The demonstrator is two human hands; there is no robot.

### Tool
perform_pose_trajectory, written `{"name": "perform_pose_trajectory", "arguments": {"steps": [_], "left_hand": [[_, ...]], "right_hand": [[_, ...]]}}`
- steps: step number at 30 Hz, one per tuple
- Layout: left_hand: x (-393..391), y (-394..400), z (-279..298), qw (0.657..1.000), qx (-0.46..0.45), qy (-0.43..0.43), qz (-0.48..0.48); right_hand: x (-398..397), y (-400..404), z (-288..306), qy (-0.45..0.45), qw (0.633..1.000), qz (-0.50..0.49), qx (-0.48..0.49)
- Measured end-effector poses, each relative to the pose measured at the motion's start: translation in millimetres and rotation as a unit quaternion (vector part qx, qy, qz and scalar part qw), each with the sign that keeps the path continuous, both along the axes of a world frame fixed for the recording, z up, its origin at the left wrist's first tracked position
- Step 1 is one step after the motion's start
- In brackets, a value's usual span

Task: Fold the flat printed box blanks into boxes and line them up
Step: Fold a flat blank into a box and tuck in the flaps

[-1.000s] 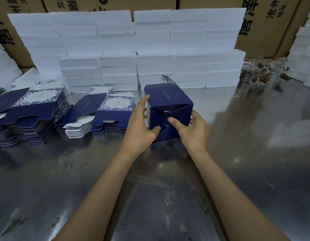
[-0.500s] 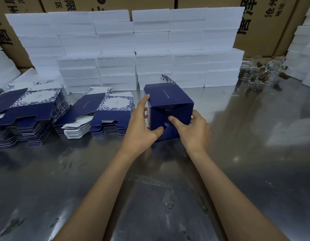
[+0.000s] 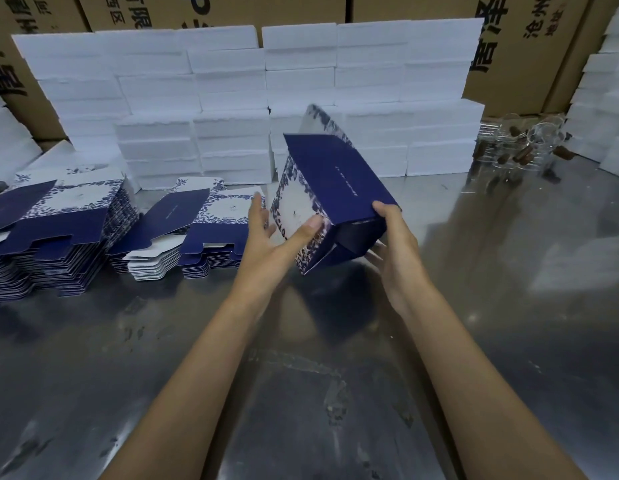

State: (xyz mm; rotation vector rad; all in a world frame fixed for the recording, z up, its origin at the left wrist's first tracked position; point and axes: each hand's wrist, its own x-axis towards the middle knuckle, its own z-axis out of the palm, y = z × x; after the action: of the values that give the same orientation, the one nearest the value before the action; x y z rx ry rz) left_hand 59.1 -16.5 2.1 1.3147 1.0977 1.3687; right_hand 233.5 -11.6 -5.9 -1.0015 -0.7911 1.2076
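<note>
Here the erected box (image 3: 336, 188) is tilted off the table (image 3: 301, 393), right hand (image 3: 393, 244) gripping its near bottom corner, left hand (image 3: 266, 237) open, thumb pressed on the patterned side. Keep the base flaps locked while turning. Flat blanks (image 3: 197, 233) lie left of the left hand; foam blocks (image 3: 232, 98) crowd the space beyond both hands.

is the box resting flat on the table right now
No, the box is tilted and lifted off the metal table, gripped at its lower end by the right hand with the left hand against its patterned side.
</note>
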Motion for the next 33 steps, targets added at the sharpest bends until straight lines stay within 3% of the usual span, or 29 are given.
{"name": "perform_pose_trajectory", "arguments": {"steps": [4, 6, 10, 12, 23, 28, 33], "left_hand": [[0, -1, 4, 0.999, 0.008, -0.001, -0.047], [-1, -2, 4, 0.998, 0.034, 0.021, -0.042], [-1, -3, 0, 0.987, 0.119, 0.107, -0.004], [1, -3, -2, 0.981, 0.141, 0.130, 0.000], [1, -7, 4, 0.988, 0.100, 0.092, 0.073], [0, -11, 5, 0.985, 0.109, 0.117, 0.058], [-1, -20, 9, 0.969, 0.158, 0.181, 0.061]], "right_hand": [[7, 3, 0, 0.161, 0.986, 0.031, 0.027], [10, 6, -2, 0.132, 0.991, 0.013, 0.025], [13, 13, -12, -0.070, 0.996, -0.063, -0.011], [12, 16, -15, -0.110, 0.991, -0.079, -0.013], [9, 11, -3, 0.021, 1.000, -0.003, -0.019], [3, 11, -1, 0.048, 0.998, -0.020, 0.038], [2, 4, 4, 0.081, 0.996, 0.034, 0.031]]}}
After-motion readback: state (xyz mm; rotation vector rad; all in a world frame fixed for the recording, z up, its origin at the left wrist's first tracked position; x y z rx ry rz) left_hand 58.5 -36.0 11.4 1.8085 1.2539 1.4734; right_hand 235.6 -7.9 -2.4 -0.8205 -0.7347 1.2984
